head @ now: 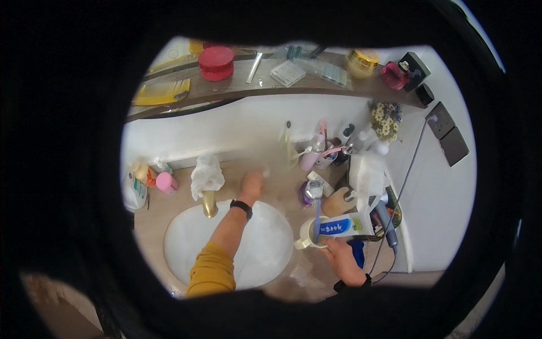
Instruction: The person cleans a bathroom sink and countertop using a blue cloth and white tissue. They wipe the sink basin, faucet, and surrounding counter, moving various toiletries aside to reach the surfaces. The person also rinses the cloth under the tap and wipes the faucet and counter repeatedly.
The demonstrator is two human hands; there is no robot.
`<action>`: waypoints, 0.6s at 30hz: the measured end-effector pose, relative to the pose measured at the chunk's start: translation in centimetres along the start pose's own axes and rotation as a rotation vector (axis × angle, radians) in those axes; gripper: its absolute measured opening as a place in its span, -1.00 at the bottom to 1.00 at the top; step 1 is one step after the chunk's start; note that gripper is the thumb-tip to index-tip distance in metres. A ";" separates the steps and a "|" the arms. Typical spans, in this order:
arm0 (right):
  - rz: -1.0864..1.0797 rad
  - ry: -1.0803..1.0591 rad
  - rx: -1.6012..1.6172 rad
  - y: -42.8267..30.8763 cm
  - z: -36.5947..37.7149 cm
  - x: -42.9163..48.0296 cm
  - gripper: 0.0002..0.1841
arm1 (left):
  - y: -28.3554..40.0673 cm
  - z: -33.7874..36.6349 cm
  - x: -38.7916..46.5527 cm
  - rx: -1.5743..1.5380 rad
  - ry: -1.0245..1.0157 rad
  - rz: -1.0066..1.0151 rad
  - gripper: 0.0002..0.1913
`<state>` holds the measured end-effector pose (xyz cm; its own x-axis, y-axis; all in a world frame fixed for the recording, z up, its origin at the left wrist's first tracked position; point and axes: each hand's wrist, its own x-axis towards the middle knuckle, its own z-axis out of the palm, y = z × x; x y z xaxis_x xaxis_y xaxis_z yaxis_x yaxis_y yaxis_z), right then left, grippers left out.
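Observation:
My left hand, below a dark wristband, reaches over the white sink basin to the counter behind it. A small whitish thing shows at its fingertips, but a blurred patch there hides what it is and how the fingers stand. To the right of the basin, my right hand grips the side of a cream cup. A blue toothbrush and a white toothpaste tube with a blue panel stand tilted in that cup. The brass faucet, draped with a crumpled white cloth or tissue, is left of my left hand.
Right of the basin stand a purple jar, a tan pump bottle and a hair dryer with its cord. Toothbrushes and bottles line the wall. A shelf holds a yellow comb and jars. A pink-capped bottle stands left.

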<state>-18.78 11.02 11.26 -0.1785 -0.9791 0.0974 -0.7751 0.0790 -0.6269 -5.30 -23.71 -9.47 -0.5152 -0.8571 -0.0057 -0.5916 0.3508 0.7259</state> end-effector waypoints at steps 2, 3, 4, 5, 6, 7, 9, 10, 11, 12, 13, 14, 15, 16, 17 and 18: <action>0.015 -0.002 0.003 0.2 0.3 -0.3 -0.80 | -0.9 0.5 2.4 -0.155 0.245 -0.101 -0.65; 0.020 -0.006 -0.004 0.4 0.4 -0.2 -0.80 | -1.4 0.7 3.6 -0.117 0.326 -0.079 -0.71; 0.087 -0.038 -0.016 0.5 0.6 -0.3 -0.80 | -2.0 0.9 4.0 0.164 0.351 0.056 -0.64; 0.052 -0.040 -0.023 0.7 0.7 -0.2 -0.80 | -2.6 0.9 4.3 0.461 0.287 0.194 -0.56; 0.035 -0.049 -0.028 0.7 1.1 0.1 -0.80 | -2.9 1.0 4.1 0.403 0.277 0.164 -0.56; 0.009 -0.051 -0.033 0.8 1.4 0.6 -0.81 | -3.0 1.1 3.4 0.376 0.199 0.161 -0.55; -0.049 -0.053 0.015 1.0 2.1 2.1 -0.79 | -2.9 0.5 1.4 0.324 0.117 0.146 -0.54; -0.076 -0.054 0.023 0.9 2.8 3.2 -0.79 | -2.4 0.9 -0.8 0.298 0.101 0.126 -0.53; -0.106 -0.056 0.027 1.0 3.3 4.4 -0.78 | -1.6 1.1 -2.8 0.304 0.050 0.096 -0.53; -0.147 -0.037 0.034 1.0 3.8 5.7 -0.78 | -0.8 1.2 -5.0 0.230 0.134 0.170 -0.53; -0.211 -0.001 0.052 1.0 4.6 7.1 -0.77 | 0.1 1.4 -7.6 0.192 0.178 0.232 -0.54; -0.209 -0.003 0.042 0.8 5.5 8.8 -0.77 | 0.6 1.1 -9.7 0.190 0.231 0.302 -0.55; -0.257 0.033 0.053 0.6 6.4 10.6 -0.76 | 0.8 0.5 -11.4 0.146 0.162 0.286 -0.55; -0.205 0.011 0.047 0.4 7.3 12.3 -0.76 | 0.8 0.0 -12.8 0.130 0.105 0.271 -0.55; -0.178 0.005 0.055 0.2 8.1 13.7 -0.76 | 0.3 -0.7 -14.2 0.096 0.099 0.309 -0.56; -0.193 0.007 0.081 0.1 8.7 15.1 -0.77 | -0.5 -1.7 -15.2 0.080 0.140 0.296 -0.57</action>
<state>-16.28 -5.35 5.93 -0.0359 -0.9732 0.2271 -0.7438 -0.1257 -0.6565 3.88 -11.54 -8.54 -0.5848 -0.7554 0.2955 -0.4792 0.6157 0.6256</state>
